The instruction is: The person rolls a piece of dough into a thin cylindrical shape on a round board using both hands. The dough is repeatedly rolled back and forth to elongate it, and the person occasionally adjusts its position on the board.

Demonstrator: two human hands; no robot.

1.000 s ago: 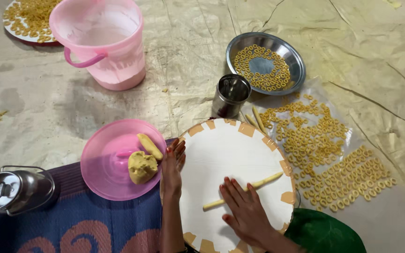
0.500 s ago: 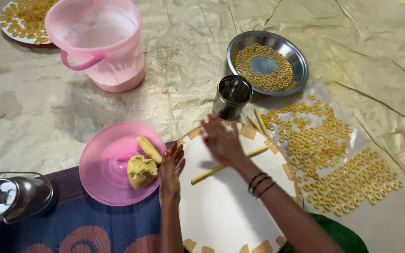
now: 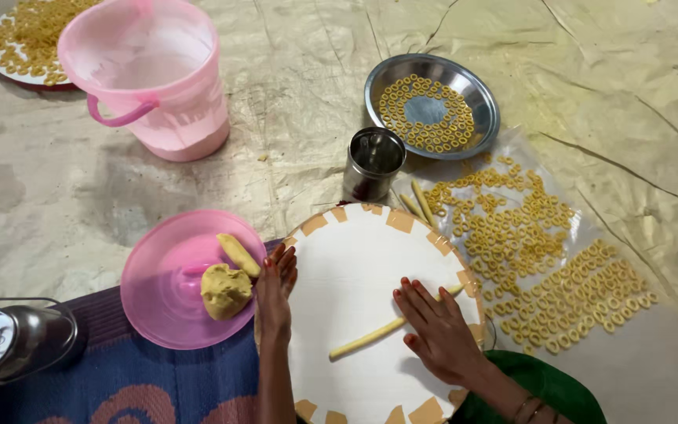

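Observation:
My right hand lies flat, palm down, on a thin yellow dough rope stretched across the round white board. My left hand rests on the board's left rim, fingers together, holding nothing. Beside it a pink plate carries a dough lump and a short dough roll.
A small steel cup stands behind the board. Several dough rings lie on a clear sheet to the right; a steel plate holds more. A pink bucket and a far ring plate sit back left. A steel pot is near left.
My right hand has drawn back from the board's far edge toward me, rolling the dough rope with it. The left hand has stayed on the rim.

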